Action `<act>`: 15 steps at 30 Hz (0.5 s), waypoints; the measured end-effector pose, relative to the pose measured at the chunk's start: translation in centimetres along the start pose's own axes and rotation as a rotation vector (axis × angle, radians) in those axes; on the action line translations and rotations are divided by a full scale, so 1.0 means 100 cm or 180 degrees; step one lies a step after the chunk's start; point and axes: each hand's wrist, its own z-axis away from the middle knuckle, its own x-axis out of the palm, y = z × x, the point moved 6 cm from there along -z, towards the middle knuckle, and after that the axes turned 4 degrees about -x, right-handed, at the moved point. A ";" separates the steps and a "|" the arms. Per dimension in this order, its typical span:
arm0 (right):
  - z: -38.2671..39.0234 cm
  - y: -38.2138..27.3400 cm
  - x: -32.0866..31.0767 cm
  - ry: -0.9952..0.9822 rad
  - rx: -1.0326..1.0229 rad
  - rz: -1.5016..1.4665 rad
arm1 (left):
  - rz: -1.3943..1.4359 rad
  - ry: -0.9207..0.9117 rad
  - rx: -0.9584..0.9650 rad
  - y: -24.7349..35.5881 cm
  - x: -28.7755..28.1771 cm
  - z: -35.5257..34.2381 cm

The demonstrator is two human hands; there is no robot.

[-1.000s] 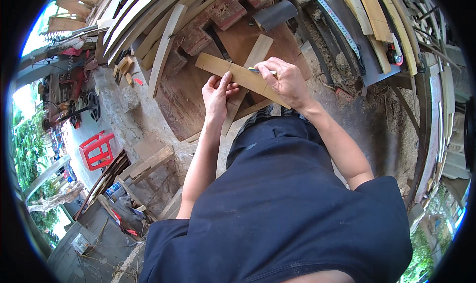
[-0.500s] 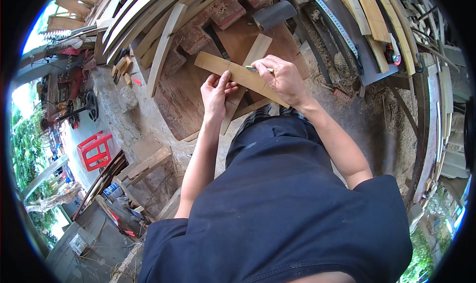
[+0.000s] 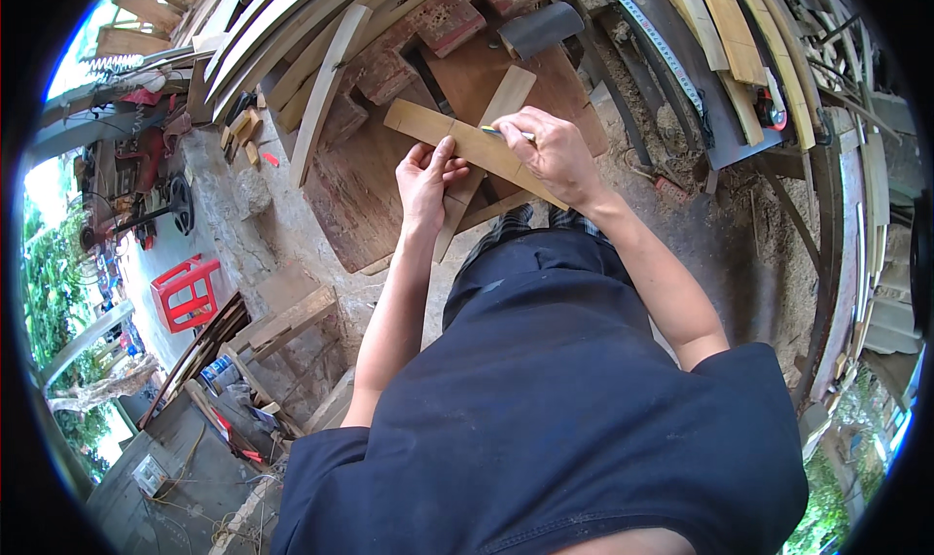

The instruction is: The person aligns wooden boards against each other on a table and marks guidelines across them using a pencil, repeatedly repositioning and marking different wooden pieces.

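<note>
The left hand grips a tan wooden strip by its near edge, thumb on top and fingers curled below. The right hand grasps a slim pen-like tool, its dark tip near the strip's far edge. The strip slants from upper left to lower right between the 2 hands, with thin lines across its face. It crosses above a paler strip; I cannot tell whether the 2 touch. Beneath are brown boards. Farther off, a dark grey curved piece lies beyond them, a measuring tape stretches at upper right beside long planks, and a red plastic stool is at left.
</note>
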 end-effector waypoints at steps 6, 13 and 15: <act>0.021 -0.001 -0.022 -0.0146 0.0191 0.0129 | 0.0022 -0.0011 0.0062 -0.001 -0.001 0.001; 0.012 -0.013 -0.025 0.0176 0.0234 0.0100 | 0.0020 -0.0005 0.0032 -0.001 -0.002 -0.001; 0.013 -0.012 -0.023 0.0152 0.0184 0.0063 | 0.0017 0.0014 0.0040 -0.001 -0.001 0.001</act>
